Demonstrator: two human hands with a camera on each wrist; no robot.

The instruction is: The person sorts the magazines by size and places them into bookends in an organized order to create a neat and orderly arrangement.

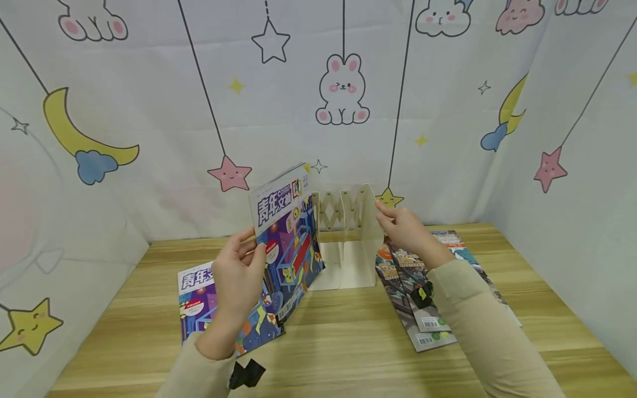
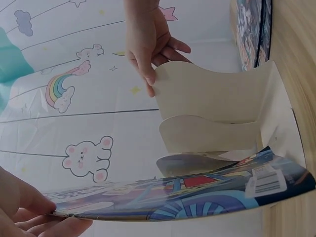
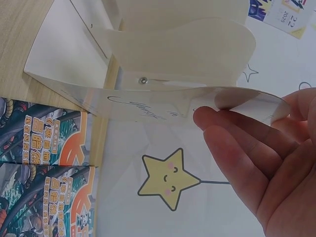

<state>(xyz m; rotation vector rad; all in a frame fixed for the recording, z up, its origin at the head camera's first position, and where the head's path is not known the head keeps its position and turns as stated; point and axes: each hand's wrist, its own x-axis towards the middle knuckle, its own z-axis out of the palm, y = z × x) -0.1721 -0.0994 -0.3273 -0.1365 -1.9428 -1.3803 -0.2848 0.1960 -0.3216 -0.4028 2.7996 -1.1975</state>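
Observation:
My left hand (image 1: 239, 282) grips the left edge of a purple-and-blue magazine (image 1: 293, 243), thumb on the front cover. The magazine stands upright, tilted, beside the left end of a cream expanding bookend (image 1: 370, 243). Its lower edge overlaps the bookend's base in the left wrist view. With thumb and fingers, my right hand (image 1: 408, 229) pinches the upper outer edge of the bookend's right end panel (image 3: 158, 101). Upright dividers (image 2: 207, 133) stand between the ends, with a lattice of crossed strips (image 1: 330, 210) behind them.
Another purple magazine (image 1: 194, 293) lies flat on the wooden table (image 1: 338, 342) at the left, partly behind my left arm. Several magazines (image 1: 418, 326) overlap at the right, under my right forearm. A white curtain (image 1: 278, 110) with cartoon prints hangs behind the table.

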